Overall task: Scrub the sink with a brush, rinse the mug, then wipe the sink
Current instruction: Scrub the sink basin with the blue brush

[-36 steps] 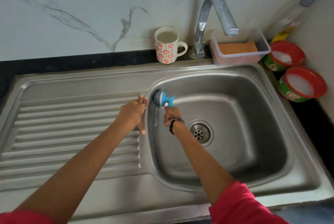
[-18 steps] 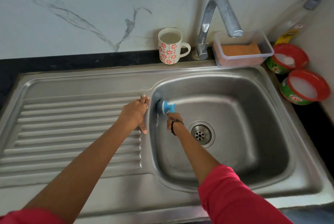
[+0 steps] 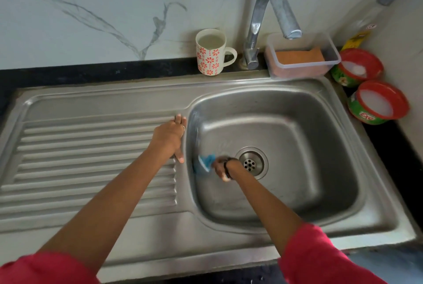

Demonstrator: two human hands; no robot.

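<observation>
Meanwhile the right hand (image 3: 220,167) grips the blurred blue brush (image 3: 205,162) against the sink (image 3: 297,192) wall just beside the flat, relaxed left hand (image 3: 170,138); hard strokes could slip, spattering the full mug (image 3: 211,52) beyond.

Tap (image 3: 272,20) stands behind the basin, spout curved forward. Just right of it, a clear tub (image 3: 302,57) holds an orange sponge (image 3: 298,57). Two red-rimmed soap tubs (image 3: 359,67) (image 3: 380,102) sit on the dark surface (image 3: 389,146), a bottle (image 3: 368,20) behind them.
</observation>
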